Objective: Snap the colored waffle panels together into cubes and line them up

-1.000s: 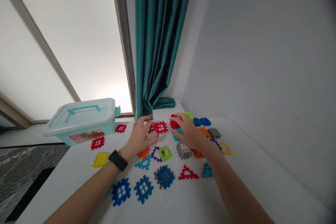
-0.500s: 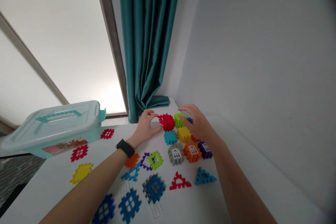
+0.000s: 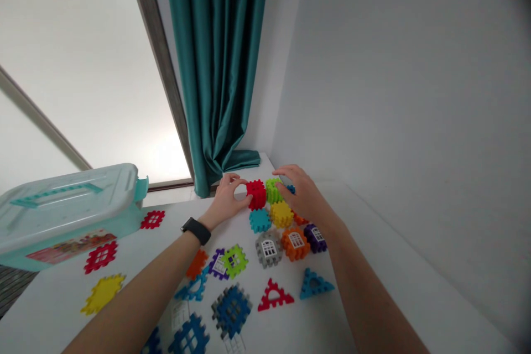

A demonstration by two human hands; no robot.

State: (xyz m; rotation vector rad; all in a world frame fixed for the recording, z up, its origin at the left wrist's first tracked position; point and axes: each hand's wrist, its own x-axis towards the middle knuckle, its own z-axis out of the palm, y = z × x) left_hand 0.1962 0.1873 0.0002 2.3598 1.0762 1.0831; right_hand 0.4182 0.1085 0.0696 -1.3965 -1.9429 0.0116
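Nearest on the white counter (image 3: 315,321) lie two blue window squares (image 3: 199,336), one mostly hidden by the left forearm, and two white window frames (image 3: 180,314). Just beyond is one blue square over a grey one (image 3: 231,310). Three triangles follow: red (image 3: 276,303), blue (image 3: 314,289) and light blue (image 3: 196,290). One yellow square (image 3: 103,294) lies flat at left; one purple piece (image 3: 218,264) and one lime window square (image 3: 235,261) overlap, with one orange piece (image 3: 196,264) near the left forearm.

Three stacks with white windows form a row: grey (image 3: 269,250), orange (image 3: 295,244), purple (image 3: 316,238). Two flat red window squares (image 3: 100,257) sit near one lidded box (image 3: 74,215). Behind the row stand one light-blue stack (image 3: 260,221) and one yellow stack (image 3: 281,214).

Farthest is the red stack (image 3: 256,194), beside the lime stack (image 3: 274,192). The left hand (image 3: 228,200) reaches forward, its grip's thumb and forefinger at the red stack's left side; whether clamped, I cannot tell. The right hand (image 3: 303,194) arches inward by the lime stack, its grip apart. Beyond hangs one green curtain (image 3: 219,66).
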